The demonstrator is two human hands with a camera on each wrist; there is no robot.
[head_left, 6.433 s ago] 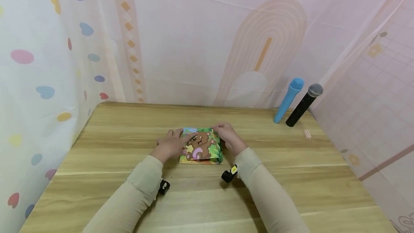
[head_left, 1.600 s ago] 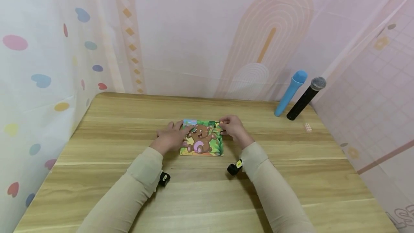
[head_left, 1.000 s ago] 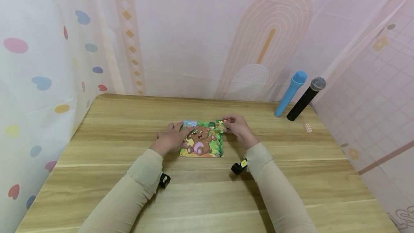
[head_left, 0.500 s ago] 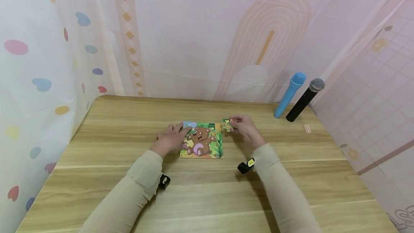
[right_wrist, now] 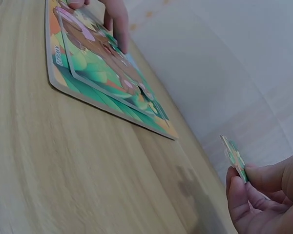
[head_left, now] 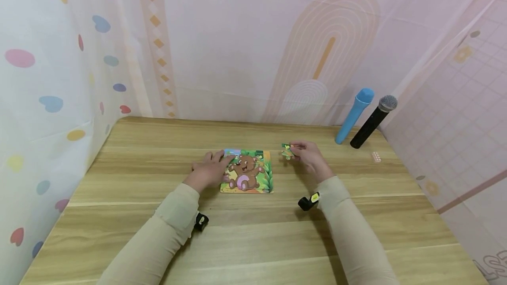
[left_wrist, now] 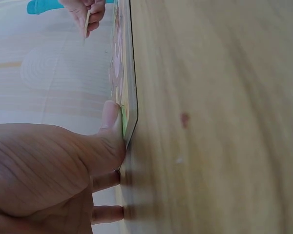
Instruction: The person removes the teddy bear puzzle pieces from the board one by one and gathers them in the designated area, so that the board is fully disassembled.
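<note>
Left hand (head_left: 207, 169) lay with fingers loosely spread, thumb on the left edge of the bear puzzle (head_left: 246, 175), which sat flat on the wooden table (head_left: 241, 236). Right hand (head_left: 311, 157) pinched a small puzzle piece (head_left: 287, 151) between thumb and curled fingers, raised above the tabletop, just beyond the puzzle's right edge and apart from it. Blue microphone (head_left: 353, 117) and black microphone (head_left: 371, 126) stood side by side, far right.

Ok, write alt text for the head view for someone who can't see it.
A person's right hand pinches a puzzle piece beside a bear puzzle on a wooden table, while the left hand touches its left edge. A blue microphone and a black microphone are at the back right.
</note>
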